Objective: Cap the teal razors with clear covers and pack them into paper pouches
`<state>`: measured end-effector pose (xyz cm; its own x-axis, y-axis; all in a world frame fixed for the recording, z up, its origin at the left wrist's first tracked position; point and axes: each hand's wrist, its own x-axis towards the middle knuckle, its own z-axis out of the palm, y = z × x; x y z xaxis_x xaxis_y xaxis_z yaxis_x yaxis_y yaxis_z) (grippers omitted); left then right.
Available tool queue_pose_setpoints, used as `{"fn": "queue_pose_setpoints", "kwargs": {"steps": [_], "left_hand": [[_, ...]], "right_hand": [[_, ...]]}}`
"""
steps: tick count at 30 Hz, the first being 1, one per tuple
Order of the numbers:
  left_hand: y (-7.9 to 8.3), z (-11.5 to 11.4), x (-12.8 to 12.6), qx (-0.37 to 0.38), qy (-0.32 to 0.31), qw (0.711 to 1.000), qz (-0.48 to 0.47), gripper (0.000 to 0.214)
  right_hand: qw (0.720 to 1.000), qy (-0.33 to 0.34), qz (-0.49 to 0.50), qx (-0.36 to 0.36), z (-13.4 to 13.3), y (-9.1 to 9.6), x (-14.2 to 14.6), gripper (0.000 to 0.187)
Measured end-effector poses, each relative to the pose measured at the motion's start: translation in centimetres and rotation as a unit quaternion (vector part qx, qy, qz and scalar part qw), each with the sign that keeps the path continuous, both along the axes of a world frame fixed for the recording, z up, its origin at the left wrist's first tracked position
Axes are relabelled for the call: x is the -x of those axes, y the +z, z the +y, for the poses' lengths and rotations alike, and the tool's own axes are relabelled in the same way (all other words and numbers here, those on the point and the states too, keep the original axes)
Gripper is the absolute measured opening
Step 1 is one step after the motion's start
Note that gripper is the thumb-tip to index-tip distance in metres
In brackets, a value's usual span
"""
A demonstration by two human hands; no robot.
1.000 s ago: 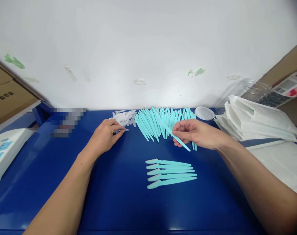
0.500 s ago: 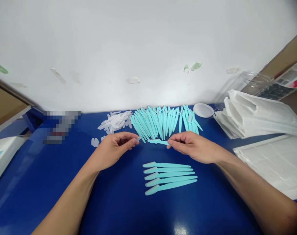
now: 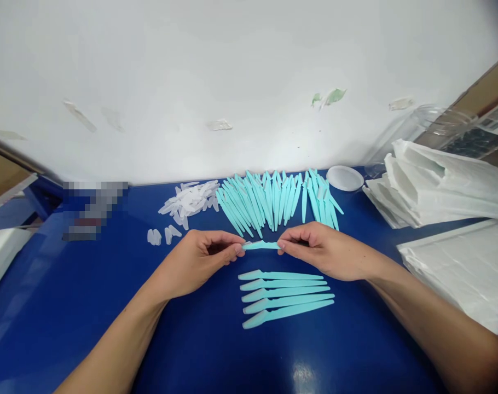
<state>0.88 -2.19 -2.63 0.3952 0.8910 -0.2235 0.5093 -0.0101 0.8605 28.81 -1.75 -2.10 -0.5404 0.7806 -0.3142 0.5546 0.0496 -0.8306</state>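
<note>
My right hand (image 3: 325,251) pinches the handle of a teal eyebrow razor (image 3: 261,245), held level above the table. At the razor's blade end, my left hand (image 3: 200,260) grips a small clear blade cap (image 3: 245,244) between thumb and fingertips. Cap and blade end now meet, though the fingers partly hide how far the cap covers the blade. Below the hands lies a row of several teal razors (image 3: 292,291), blade ends to the left. Behind them spreads a pile of teal razors (image 3: 273,200). To its left is a heap of clear caps (image 3: 194,201).
A few loose caps (image 3: 154,237) lie left of my left hand. At the back right are a round translucent lid (image 3: 345,179), white padded envelopes (image 3: 446,186) and a clear plastic container (image 3: 400,134). A white wall (image 3: 249,82) rises behind the blue table (image 3: 88,306).
My left hand has moved right with the cap, bringing it from a gap away up to the razor's blade end. The view has shifted slightly.
</note>
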Motion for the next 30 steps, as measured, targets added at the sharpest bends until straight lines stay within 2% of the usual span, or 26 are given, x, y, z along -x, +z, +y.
{"fn": "queue_pose_setpoints", "kwargs": {"steps": [5,9,12,14,18,27,29,30], "left_hand": [[-0.2,-0.3,-0.9,0.002,-0.02,1.0,-0.015,0.028],[-0.3,-0.5,-1.2,-0.011,-0.021,1.0,-0.001,0.025],[-0.3,-0.7,-1.4,-0.053,-0.045,0.997,0.034,0.024],[-0.3,-0.9,-1.7,-0.103,-0.073,0.991,0.052,0.023],[-0.5,-1.0,-1.8,-0.176,-0.102,0.975,0.089,0.023],[-0.3,-0.8,-1.7,-0.157,-0.121,0.975,0.095,0.02],[0.3,-0.4,-1.0,-0.165,-0.104,0.977,0.091,0.019],[0.6,-0.2,-0.3,-0.178,-0.076,0.977,0.092,0.019]], "right_hand": [[1.0,0.013,-0.001,-0.015,-0.4,0.2,0.9,0.034],[0.995,0.005,-0.01,-0.097,-0.8,0.1,1.1,0.028],[0.985,0.025,-0.042,-0.167,-1.1,-0.2,0.8,0.025],[0.979,0.052,-0.066,-0.185,-1.3,-0.5,0.5,0.027],[0.973,0.058,-0.095,-0.203,-1.4,-0.9,0.4,0.024],[0.974,0.064,-0.095,-0.194,-1.2,-0.6,0.3,0.024],[0.979,0.037,-0.094,-0.177,-1.0,-0.2,0.2,0.024],[0.98,0.01,-0.097,-0.173,-0.7,0.0,0.2,0.026]]}}
